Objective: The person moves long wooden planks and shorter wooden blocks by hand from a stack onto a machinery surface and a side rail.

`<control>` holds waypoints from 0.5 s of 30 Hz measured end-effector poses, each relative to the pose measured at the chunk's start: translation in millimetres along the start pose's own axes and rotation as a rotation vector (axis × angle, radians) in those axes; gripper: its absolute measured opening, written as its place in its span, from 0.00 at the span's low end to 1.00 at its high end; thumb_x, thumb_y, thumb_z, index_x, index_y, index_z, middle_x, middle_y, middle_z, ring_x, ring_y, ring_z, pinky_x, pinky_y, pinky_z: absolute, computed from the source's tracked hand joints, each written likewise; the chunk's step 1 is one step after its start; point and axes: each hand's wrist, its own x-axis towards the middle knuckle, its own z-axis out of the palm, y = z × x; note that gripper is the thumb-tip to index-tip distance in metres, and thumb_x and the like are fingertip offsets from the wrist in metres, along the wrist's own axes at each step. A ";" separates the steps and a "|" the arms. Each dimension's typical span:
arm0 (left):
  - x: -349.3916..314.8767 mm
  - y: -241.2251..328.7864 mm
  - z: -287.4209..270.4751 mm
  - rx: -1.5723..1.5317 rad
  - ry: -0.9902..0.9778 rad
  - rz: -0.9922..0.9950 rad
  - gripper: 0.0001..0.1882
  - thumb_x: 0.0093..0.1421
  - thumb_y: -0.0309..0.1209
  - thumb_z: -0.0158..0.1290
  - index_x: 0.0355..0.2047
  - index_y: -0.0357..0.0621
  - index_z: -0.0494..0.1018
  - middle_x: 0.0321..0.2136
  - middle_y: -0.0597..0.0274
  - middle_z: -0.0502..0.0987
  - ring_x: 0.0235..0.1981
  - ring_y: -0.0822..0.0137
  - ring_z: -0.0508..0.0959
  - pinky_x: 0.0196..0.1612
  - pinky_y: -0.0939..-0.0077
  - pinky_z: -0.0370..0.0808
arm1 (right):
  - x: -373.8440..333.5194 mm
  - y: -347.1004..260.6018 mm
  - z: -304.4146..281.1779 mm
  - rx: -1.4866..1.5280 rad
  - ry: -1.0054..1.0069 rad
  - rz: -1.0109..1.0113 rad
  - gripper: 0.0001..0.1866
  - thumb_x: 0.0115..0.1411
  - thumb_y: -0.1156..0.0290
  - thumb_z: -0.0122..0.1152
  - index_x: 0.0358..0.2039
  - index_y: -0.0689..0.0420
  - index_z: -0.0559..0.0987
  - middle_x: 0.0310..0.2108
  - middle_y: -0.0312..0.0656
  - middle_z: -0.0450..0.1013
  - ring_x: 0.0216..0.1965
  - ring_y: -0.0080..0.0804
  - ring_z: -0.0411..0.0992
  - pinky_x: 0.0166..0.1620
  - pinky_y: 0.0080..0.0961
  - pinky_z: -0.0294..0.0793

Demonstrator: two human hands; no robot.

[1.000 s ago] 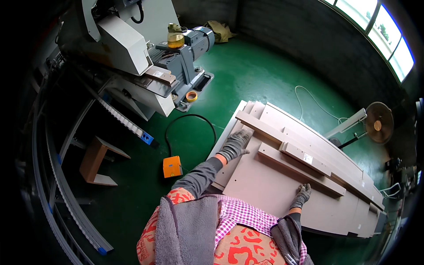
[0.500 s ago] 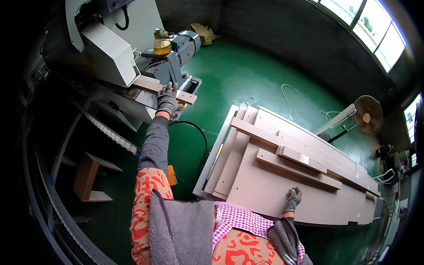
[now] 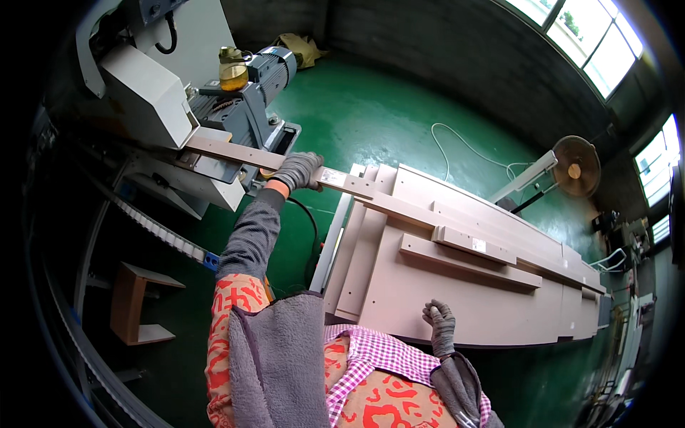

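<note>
My left hand [image 3: 300,171], in a grey striped glove, is closed over a long narrow wooden strip [image 3: 246,153]. One end of that strip lies at the outlet of a white machine housing [image 3: 146,93]. Its other end, with a white label and small holes, reaches over the stacked panels [image 3: 407,285]. Near the front edge of the stack, my gloved right hand [image 3: 440,327] hovers or rests with curled fingers, and nothing shows in it. Several narrow boards lie on the panels, among them a short thick piece [image 3: 474,246] with a label and a longer board [image 3: 467,262].
A grey motor [image 3: 275,71] stands beside the housing, with a jar of yellow liquid [image 3: 232,71] on top. Beyond the stack is a round fan [image 3: 575,167] with a white cable [image 3: 446,153] on the green floor. A chain-like track [image 3: 153,221] and a brown box-shaped piece [image 3: 135,303] are at left.
The strip has come farther out of the machine, its free end now over the stack. My left hand has shifted right along with it and closed; my right hand has moved slightly left.
</note>
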 end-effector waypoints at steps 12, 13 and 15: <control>-59.2 346.0 9.8 -0.237 0.096 0.576 0.34 0.39 0.49 0.70 0.44 0.45 0.75 0.36 0.52 0.77 0.40 0.52 0.79 0.42 0.56 0.76 | 43.0 -54.2 44.7 0.965 -0.058 0.077 0.34 0.60 0.41 0.59 0.55 0.56 0.71 0.49 0.45 0.75 0.50 0.44 0.75 0.52 0.50 0.77; -65.0 354.4 16.1 -0.243 0.118 0.558 0.37 0.39 0.49 0.70 0.48 0.45 0.74 0.37 0.53 0.77 0.41 0.52 0.79 0.42 0.56 0.75 | 35.7 -58.0 37.0 0.881 0.051 0.073 0.32 0.60 0.42 0.59 0.53 0.56 0.72 0.48 0.45 0.76 0.49 0.45 0.76 0.49 0.50 0.80; -80.4 367.6 27.8 -0.224 0.115 0.554 0.45 0.40 0.52 0.68 0.57 0.46 0.68 0.38 0.54 0.76 0.43 0.53 0.78 0.47 0.55 0.72 | 30.4 -56.3 7.7 0.847 0.144 0.117 0.32 0.59 0.43 0.62 0.53 0.54 0.71 0.46 0.46 0.76 0.46 0.44 0.77 0.46 0.49 0.82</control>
